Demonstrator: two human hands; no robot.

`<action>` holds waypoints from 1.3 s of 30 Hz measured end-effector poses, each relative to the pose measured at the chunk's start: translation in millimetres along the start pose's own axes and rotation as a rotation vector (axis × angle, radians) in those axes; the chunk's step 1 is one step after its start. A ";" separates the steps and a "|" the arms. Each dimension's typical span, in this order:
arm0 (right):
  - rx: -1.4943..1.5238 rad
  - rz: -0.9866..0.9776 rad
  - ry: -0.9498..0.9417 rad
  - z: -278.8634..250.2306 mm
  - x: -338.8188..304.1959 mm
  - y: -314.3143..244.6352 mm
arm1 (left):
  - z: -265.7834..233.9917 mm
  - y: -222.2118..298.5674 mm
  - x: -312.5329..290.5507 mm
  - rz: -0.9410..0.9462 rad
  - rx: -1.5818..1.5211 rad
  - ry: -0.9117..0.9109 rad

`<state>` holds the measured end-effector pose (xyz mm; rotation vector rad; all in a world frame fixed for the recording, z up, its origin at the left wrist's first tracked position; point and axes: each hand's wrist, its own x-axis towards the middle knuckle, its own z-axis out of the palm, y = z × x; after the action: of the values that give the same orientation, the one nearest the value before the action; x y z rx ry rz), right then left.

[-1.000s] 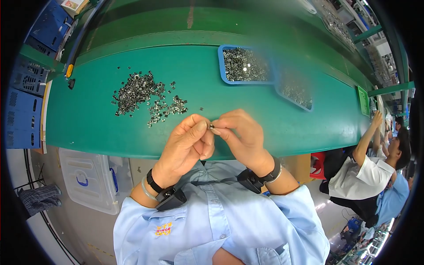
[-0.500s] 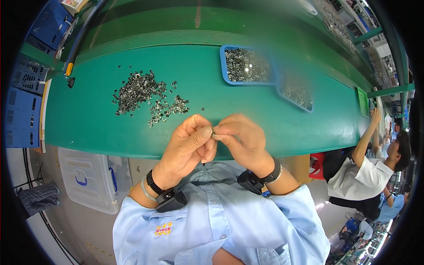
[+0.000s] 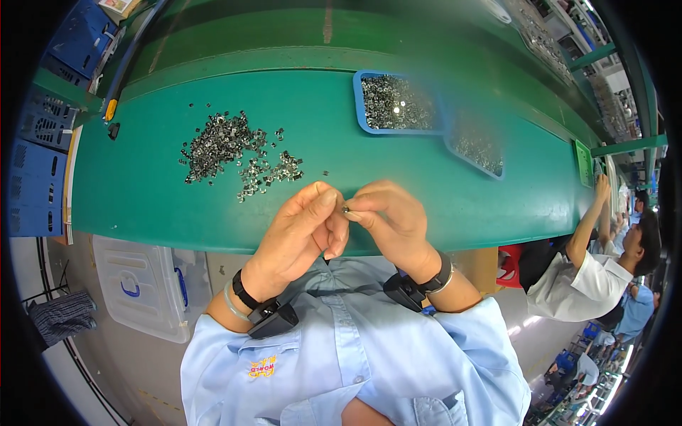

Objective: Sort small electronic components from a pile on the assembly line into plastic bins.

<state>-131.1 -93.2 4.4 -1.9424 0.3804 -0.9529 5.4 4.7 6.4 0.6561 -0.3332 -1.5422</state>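
My left hand [image 3: 302, 231] and my right hand [image 3: 391, 220] meet over the near edge of the green table [image 3: 426, 192]. Their fingertips pinch one small metal part [image 3: 345, 209] between them; most of it is hidden by the fingers. A loose pile of small metal parts [image 3: 227, 145] lies on the table to the upper left of my hands. A blue tray [image 3: 395, 103] filled with similar metal parts stands further back, with a second blue tray [image 3: 476, 150] of parts to its right.
Blue crates [image 3: 35, 163] stand at the left end of the table. A clear plastic bin [image 3: 142, 287] sits under the table on the left. Another person in a white shirt [image 3: 575, 277] works at the table's right end.
My two hands have stayed together at the table's near edge. The fingers have shifted slightly around the small part.
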 end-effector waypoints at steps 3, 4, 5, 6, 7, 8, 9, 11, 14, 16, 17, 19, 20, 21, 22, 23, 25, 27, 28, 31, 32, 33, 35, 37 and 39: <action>0.017 0.037 -0.027 -1.2 -3.0 1.7 | -1.6 -0.8 1.5 -0.032 0.051 -0.017; 0.025 0.056 -0.039 -1.3 -3.6 2.3 | -1.9 -0.9 1.5 -0.032 0.060 -0.016; 0.026 0.055 -0.040 -1.0 -3.9 3.2 | -2.2 -1.0 1.5 -0.033 0.070 -0.016; 0.031 0.053 -0.040 -1.0 -4.4 3.8 | -2.4 -1.3 1.5 -0.035 0.078 -0.017; 0.035 0.050 -0.040 -1.1 -4.7 4.3 | -2.6 -1.6 1.6 -0.035 0.077 -0.018; 0.039 0.047 -0.041 -1.2 -4.8 4.3 | -2.6 -1.8 1.7 -0.037 0.081 -0.019; 0.037 0.048 -0.039 -1.4 -4.7 3.6 | -2.6 -2.0 1.9 -0.039 0.084 -0.021; 0.028 0.060 -0.039 -2.9 -3.8 2.5 | -1.5 -2.1 2.6 -0.042 0.088 -0.028; -0.083 0.019 -0.015 -11.5 5.4 5.1 | 1.6 -1.4 2.1 -0.036 0.021 0.020; -0.287 -0.068 0.026 -25.1 19.2 11.9 | -2.1 -0.8 1.1 -0.034 0.033 0.030; -0.294 0.011 0.068 -36.3 27.6 18.4 | -5.0 0.0 -0.1 -0.029 0.046 0.048; -0.344 0.150 0.149 -56.2 49.7 31.1 | -11.0 2.2 -3.9 -0.029 0.059 0.065; -0.388 0.210 0.184 -62.1 58.8 34.9 | -14.7 2.5 -5.9 -0.021 0.058 0.094; -0.388 0.212 0.181 -63.8 62.3 39.1 | -19.3 2.6 -7.7 -0.010 0.058 0.126; -0.460 0.164 0.173 -64.4 64.4 44.1 | -22.9 2.4 -9.3 0.000 0.057 0.160; -0.531 0.115 0.165 -63.9 65.2 49.3 | -25.8 2.2 -10.8 0.001 0.054 0.165; -0.598 0.066 0.151 -57.6 59.4 56.7 | -30.7 1.6 -13.6 0.015 0.040 0.180; -0.565 -0.039 -0.134 -42.1 43.1 55.9 | -33.7 2.9 -14.1 0.020 0.033 0.192; -0.560 -0.035 -0.137 -31.8 39.1 51.7 | -35.4 3.0 -14.6 0.020 0.030 0.202; -0.555 -0.062 -0.300 -2.4 37.5 43.8 | -38.6 3.3 -15.5 0.022 0.024 0.223; -0.566 -0.067 -0.326 4.3 38.4 44.2 | -38.8 3.5 -15.6 0.023 0.030 0.216; -0.578 -0.073 -0.352 9.4 39.0 44.6 | -38.7 3.5 -15.6 0.024 0.035 0.209; -0.589 -0.080 -0.379 11.3 38.7 43.7 | -37.0 3.2 -15.1 0.027 0.040 0.202; -0.485 -0.059 -0.360 9.4 36.6 41.4 | -33.4 3.1 -15.2 0.009 0.079 0.238; -0.433 -0.048 -0.350 7.5 33.9 35.8 | -27.6 3.2 -13.1 0.000 0.098 0.256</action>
<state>-99.4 -128.1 -11.8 -2.4704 0.3558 -0.5693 23.8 22.2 -10.9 0.9207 -0.2157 -1.4285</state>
